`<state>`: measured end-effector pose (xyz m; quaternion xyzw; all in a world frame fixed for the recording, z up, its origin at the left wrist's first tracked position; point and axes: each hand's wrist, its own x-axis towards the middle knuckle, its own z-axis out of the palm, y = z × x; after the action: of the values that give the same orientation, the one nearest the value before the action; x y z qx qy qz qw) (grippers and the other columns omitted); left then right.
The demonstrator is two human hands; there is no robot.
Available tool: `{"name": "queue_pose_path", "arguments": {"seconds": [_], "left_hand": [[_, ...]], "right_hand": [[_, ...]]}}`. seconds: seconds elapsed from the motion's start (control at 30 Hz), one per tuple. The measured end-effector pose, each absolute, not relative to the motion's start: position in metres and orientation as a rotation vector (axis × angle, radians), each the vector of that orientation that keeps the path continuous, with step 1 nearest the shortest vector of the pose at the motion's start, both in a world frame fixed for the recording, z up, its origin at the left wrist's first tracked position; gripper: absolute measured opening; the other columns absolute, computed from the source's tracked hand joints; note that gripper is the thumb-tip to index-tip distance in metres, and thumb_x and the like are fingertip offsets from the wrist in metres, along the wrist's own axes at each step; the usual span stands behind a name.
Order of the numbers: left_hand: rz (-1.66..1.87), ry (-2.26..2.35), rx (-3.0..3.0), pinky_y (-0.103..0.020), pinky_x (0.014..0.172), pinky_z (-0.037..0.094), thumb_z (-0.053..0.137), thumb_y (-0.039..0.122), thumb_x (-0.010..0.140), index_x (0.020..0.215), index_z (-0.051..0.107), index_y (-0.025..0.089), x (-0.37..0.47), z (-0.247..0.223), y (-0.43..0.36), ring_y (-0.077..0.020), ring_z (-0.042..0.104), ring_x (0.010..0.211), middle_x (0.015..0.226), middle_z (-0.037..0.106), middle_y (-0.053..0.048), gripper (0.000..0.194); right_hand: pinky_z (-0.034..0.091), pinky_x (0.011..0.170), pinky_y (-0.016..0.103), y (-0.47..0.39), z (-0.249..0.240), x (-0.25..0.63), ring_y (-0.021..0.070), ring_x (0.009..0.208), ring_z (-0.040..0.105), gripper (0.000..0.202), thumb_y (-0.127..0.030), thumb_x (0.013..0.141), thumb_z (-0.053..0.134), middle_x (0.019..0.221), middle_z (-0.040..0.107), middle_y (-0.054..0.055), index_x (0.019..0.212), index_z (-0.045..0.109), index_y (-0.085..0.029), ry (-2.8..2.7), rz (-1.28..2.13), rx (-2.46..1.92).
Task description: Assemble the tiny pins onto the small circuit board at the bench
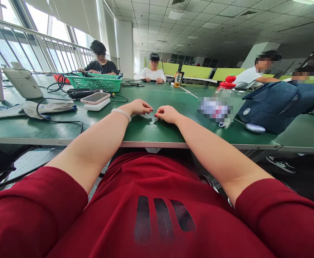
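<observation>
My left hand (140, 106), with a white band at its wrist, is held over the green table (146, 132), thumb and fingertips pinched together. Facing it, a short gap away, my right hand (168, 114) is pinched too and sits low at the tabletop. A tiny shiny bit (156, 119) shows by the right fingertips; it is too small to name. Whatever the left fingertips hold, if anything, I cannot make out. To the left of my hands a pink-edged phone (95, 98) lies on a white case-like object (97, 106).
Left are a glove (48, 108), black cables, a green basket (95, 83) and a white device (23, 82). Right are a blurred packet (215, 108), a red-topped jar (226, 85), a white oval object (255, 128) and a navy bag (276, 105). Several people sit around the tables.
</observation>
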<state>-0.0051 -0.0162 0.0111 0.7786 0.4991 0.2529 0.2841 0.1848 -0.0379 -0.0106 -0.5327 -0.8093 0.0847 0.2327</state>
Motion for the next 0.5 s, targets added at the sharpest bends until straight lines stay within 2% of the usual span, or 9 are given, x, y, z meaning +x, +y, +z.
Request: {"name": "queue_pose_path", "arguments": {"seconds": [0.17, 0.5], "left_hand": [[0.663, 1.326, 2.076, -0.026, 0.063, 0.045, 0.076, 0.037, 0.062, 0.098, 0.075, 0.017, -0.0047, 0.0112, -0.0158, -0.0139, 0.056, 0.069, 0.085, 0.071, -0.008, 0.041], [0.653, 1.348, 2.059, -0.026, 0.066, 0.047, 0.077, 0.035, 0.063, 0.099, 0.075, 0.016, -0.0028, 0.0122, -0.0191, -0.0147, 0.058, 0.072, 0.085, 0.071, -0.008, 0.041]], "right_hand": [[0.044, 0.07, 0.023, -0.0386, -0.0092, 0.1858, 0.0102, 0.066, 0.057, 0.017, -0.028, 0.081, 0.06, 0.079, 0.072, 0.003, 0.082, 0.073, -0.016, -2.209, 0.336, -1.44], [0.044, 0.073, 0.022, -0.0421, -0.0043, 0.1874, 0.0116, 0.076, 0.06, 0.017, -0.023, 0.076, 0.067, 0.086, 0.073, 0.003, 0.09, 0.076, -0.018, -2.245, 0.345, -1.505]]}}
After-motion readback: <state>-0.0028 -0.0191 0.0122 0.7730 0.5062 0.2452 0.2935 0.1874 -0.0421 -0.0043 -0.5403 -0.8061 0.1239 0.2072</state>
